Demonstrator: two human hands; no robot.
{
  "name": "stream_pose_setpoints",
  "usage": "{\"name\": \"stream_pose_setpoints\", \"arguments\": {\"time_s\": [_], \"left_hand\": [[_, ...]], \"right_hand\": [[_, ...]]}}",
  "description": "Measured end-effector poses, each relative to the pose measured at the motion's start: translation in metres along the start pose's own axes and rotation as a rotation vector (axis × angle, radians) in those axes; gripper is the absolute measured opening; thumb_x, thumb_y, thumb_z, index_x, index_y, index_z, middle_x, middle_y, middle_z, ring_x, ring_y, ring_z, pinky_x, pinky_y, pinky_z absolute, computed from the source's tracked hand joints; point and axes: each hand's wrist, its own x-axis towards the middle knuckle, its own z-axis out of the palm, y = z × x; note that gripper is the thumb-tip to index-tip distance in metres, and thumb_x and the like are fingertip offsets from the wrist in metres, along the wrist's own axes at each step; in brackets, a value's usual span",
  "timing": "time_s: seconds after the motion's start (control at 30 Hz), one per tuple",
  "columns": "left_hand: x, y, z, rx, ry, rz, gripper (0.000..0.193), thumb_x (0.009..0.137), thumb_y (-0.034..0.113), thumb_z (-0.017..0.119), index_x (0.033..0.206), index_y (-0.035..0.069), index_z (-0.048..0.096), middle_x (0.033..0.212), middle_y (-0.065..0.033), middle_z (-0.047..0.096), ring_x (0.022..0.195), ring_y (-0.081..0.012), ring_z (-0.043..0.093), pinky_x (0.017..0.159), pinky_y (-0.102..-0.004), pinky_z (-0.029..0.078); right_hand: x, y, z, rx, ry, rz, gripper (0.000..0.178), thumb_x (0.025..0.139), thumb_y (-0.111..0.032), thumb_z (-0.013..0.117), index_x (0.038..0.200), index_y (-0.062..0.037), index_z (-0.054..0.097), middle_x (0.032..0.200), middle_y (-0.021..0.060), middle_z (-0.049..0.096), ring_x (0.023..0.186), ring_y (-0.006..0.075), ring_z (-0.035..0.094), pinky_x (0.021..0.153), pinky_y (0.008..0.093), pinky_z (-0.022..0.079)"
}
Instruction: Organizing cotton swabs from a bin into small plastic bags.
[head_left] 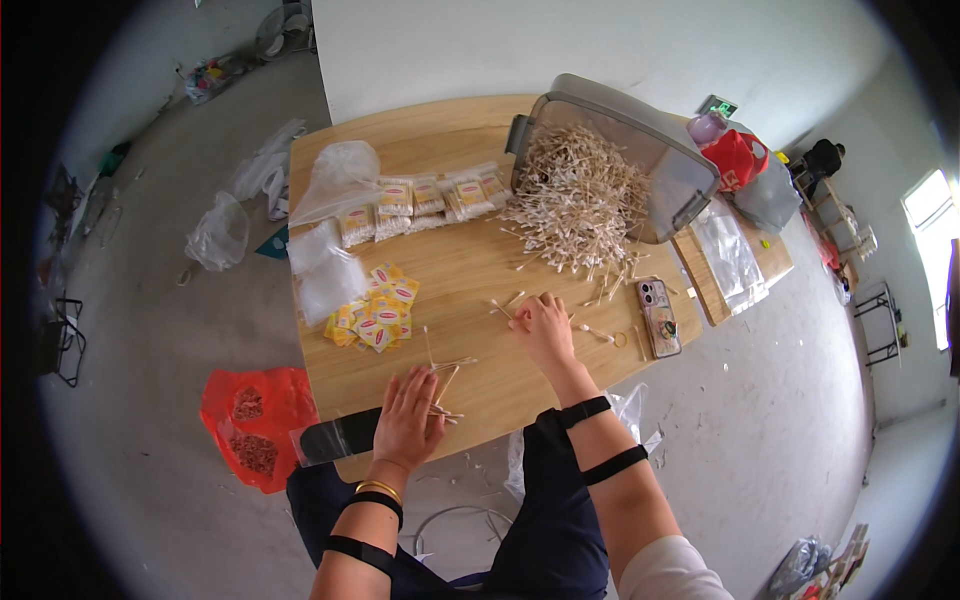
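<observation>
My left hand [405, 418] lies with its fingers stretched out at the table's near edge, over a small loose group of cotton swabs [447, 388]; part of the group is hidden under the palm. Farther right, my right hand [543, 328] rests low over the table with curled fingers. A cotton swab [501, 308] runs into its fingertips, and another lies just beyond them. The big heap of cotton swabs [580, 195] spills from a tipped grey plastic bin [672, 178] onto the table beyond my right hand.
Yellow-and-white printed cards [375, 315] lie piled at the left, near clear plastic bags [328, 270]. Filled swab packs [425, 200] stand in a row behind. A phone [660, 318] and yellow ring [620, 340] lie at right. A red bag [258, 430] is beside the table.
</observation>
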Motion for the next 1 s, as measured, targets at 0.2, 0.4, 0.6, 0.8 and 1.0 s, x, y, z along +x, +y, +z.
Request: {"name": "stream_pose_setpoints", "arguments": {"time_s": [0.2,0.4,0.6,0.8,1.0], "left_hand": [[0.001,0.003,-0.002,-0.023,0.005,-0.001,0.066,0.089,0.027,0.06,0.148,0.003,0.041,0.154,-0.014,0.041,0.146,-0.0288,0.036,0.123,-0.0502,0.025],[-0.002,0.0,-0.004,-0.008,0.003,0.002,0.067,0.089,0.027,0.06,0.148,0.003,0.041,0.154,-0.0138,0.04,0.146,-0.0285,0.036,0.123,-0.0496,0.024],[0.002,0.002,-0.002,-0.019,-0.003,0.011,0.067,0.089,0.027,0.06,0.148,0.003,0.04,0.154,-0.0139,0.041,0.145,-0.0286,0.037,0.123,-0.0494,0.025],[-0.003,-0.001,-0.002,-0.003,-0.001,-0.008,0.066,0.09,0.027,0.058,0.148,0.003,0.041,0.154,-0.0139,0.041,0.145,-0.0287,0.037,0.123,-0.0494,0.025],[0.002,0.002,-0.003,0.003,-0.001,0.006,0.064,0.09,0.028,0.057,0.146,0.002,0.043,0.154,-0.0146,0.041,0.145,-0.0299,0.037,0.123,-0.0496,0.025]], "right_hand": [[-0.007,-0.02,0.02,0.191,-0.06,-0.149,0.015,0.073,-0.006,0.072,0.086,-0.0096,0.067,0.098,0.0111,0.061,0.099,0.0341,0.056,0.088,0.0426,0.049],[0.012,-0.02,0.005,-0.003,0.129,-0.154,0.017,0.076,-0.004,0.07,0.091,-0.0108,0.067,0.102,0.0107,0.059,0.102,0.0332,0.054,0.089,0.0438,0.046],[0.011,0.005,0.002,-0.043,-0.004,-0.113,0.01,0.079,-0.006,0.07,0.088,-0.0095,0.067,0.101,0.0097,0.061,0.101,0.0334,0.056,0.087,0.0442,0.047],[-0.019,-0.007,-0.012,0.594,-0.229,0.18,0.011,0.089,-0.007,0.069,0.096,0.001,0.068,0.083,0.0109,0.072,0.076,0.0197,0.07,0.07,0.0318,0.054],[-0.045,0.004,-0.013,0.619,-0.201,0.25,0.016,0.09,-0.009,0.069,0.101,0.0024,0.073,0.083,0.0112,0.074,0.077,0.017,0.071,0.07,0.0292,0.054]]}}
